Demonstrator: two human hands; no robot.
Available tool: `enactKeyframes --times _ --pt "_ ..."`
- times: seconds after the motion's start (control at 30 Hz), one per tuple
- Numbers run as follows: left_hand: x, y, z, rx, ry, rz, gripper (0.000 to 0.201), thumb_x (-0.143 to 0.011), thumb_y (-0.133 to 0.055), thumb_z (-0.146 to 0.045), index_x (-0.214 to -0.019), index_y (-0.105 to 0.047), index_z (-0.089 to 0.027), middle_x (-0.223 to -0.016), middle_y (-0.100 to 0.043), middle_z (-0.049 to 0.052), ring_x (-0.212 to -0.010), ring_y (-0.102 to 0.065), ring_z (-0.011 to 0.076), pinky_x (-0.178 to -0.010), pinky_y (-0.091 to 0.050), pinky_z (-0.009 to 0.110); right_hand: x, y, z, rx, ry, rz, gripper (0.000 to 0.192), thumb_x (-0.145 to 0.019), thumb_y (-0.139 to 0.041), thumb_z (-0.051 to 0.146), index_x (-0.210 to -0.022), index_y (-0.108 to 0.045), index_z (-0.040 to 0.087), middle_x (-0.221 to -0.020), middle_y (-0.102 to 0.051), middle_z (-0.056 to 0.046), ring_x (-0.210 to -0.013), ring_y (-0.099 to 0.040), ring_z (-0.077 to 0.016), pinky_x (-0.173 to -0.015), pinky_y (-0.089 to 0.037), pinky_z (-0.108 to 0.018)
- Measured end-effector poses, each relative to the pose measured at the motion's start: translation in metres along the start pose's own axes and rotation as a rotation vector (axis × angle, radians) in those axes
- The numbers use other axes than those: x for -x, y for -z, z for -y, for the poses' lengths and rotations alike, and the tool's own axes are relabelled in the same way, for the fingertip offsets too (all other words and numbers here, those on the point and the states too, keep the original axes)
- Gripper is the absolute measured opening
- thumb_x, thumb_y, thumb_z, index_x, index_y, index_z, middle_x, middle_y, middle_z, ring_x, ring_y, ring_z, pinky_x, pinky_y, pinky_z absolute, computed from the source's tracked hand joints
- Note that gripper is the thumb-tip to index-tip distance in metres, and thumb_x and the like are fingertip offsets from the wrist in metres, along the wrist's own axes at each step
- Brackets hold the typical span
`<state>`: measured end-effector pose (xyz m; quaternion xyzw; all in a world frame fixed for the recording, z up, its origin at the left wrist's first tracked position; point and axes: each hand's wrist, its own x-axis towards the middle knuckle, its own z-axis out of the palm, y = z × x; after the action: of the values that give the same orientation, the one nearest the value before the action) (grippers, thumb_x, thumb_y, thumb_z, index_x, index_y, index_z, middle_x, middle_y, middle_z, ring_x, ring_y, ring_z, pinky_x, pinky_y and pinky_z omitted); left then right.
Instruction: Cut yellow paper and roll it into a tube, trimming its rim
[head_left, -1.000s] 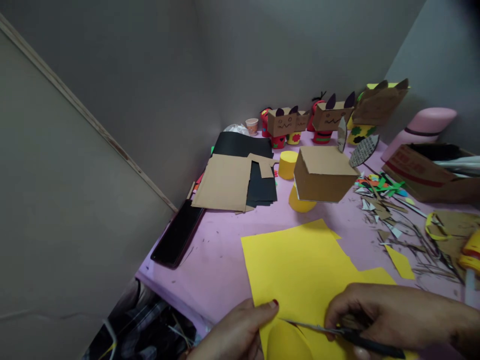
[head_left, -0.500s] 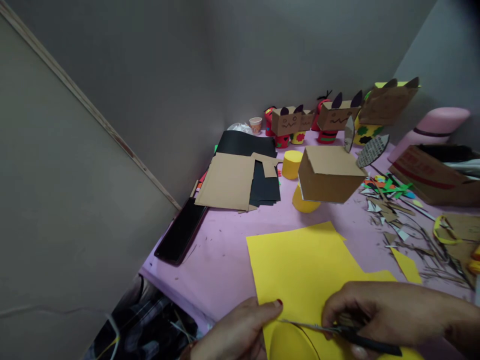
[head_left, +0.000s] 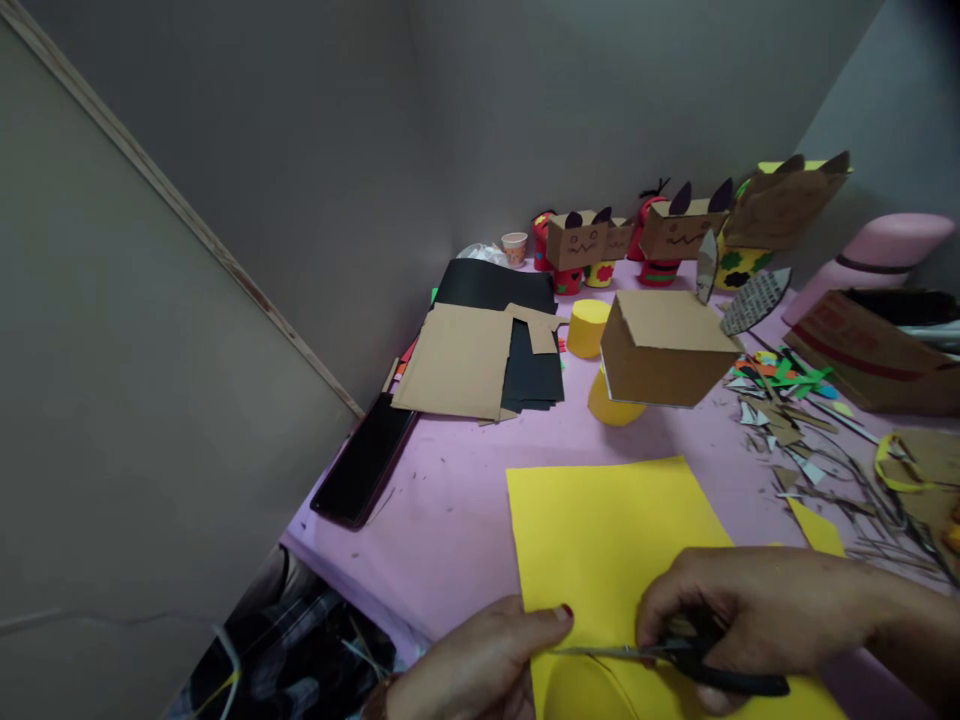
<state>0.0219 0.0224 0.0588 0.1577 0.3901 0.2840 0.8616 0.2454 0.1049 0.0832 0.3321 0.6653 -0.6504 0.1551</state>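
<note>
Here the yellow paper (head_left: 607, 530) lies flat on the pink desk (head_left: 450, 520), its near edge under both hands. The right hand (head_left: 750, 610) has its fingers closed around the scissors (head_left: 675, 660), blades in the sheet. The left hand (head_left: 487, 665) pinches the near edge. The paper looks thin, light and floppy, so it is best gripped close beside the cut.

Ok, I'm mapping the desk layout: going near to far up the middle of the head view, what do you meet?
Scissors → yellow paper sheet → cardboard box → row of cardboard-headed figures along the wall.
</note>
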Motion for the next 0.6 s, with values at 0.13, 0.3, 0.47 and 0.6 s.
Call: enactKeyframes --times 0.13,0.3,0.47,0.6 --pt "-0.001 -0.003 -0.001 -0.001 -0.016 0.014 0.027 -0.087 -0.050 -0.013 -0.104 -0.070 -0.011 -0.087 -0.075 0.009 -0.078 -0.070 0.0180 -0.082 -0.048 0.030 -0.004 0.001 0.006 0.077 0.039 0.000 0.034 -0.067 -0.077 0.027 -0.099 -0.074 0.018 -0.062 -0.057 0.006 -0.050 -0.045 -0.0052 -0.044 -0.036 -0.013" --pt "0.002 -0.007 -0.004 0.005 -0.007 -0.011 0.025 -0.086 -0.051 -0.013 -0.101 -0.071 -0.012 -0.085 -0.075 0.008 -0.077 -0.070 0.0177 -0.079 -0.048 0.028 -0.011 0.002 0.006 0.017 0.055 0.008 0.028 -0.067 -0.076 0.025 -0.093 -0.076 0.015 -0.059 -0.055 0.007 -0.048 -0.042 -0.0040 -0.041 -0.035 -0.011" --pt "-0.001 -0.006 -0.004 0.000 0.006 -0.021 0.024 -0.085 -0.052 -0.014 -0.098 -0.072 -0.012 -0.082 -0.075 0.008 -0.074 -0.070 0.0178 -0.079 -0.048 0.029 -0.010 0.002 0.005 0.060 0.058 0.002 0.031 -0.064 -0.072 0.013 -0.095 -0.075 0.017 -0.060 -0.057 0.007 -0.047 -0.045 -0.0037 -0.041 -0.035 -0.009" --pt "-0.002 -0.003 -0.003 -0.008 -0.022 0.017 0.023 -0.084 -0.055 -0.016 -0.098 -0.072 -0.011 -0.086 -0.075 0.009 -0.077 -0.070 0.0183 -0.083 -0.047 0.030 -0.010 0.000 0.011 0.173 0.115 -0.027 0.038 -0.061 -0.069 0.006 -0.096 -0.076 0.018 -0.061 -0.059 0.006 -0.048 -0.047 -0.0043 -0.041 -0.035 -0.009"
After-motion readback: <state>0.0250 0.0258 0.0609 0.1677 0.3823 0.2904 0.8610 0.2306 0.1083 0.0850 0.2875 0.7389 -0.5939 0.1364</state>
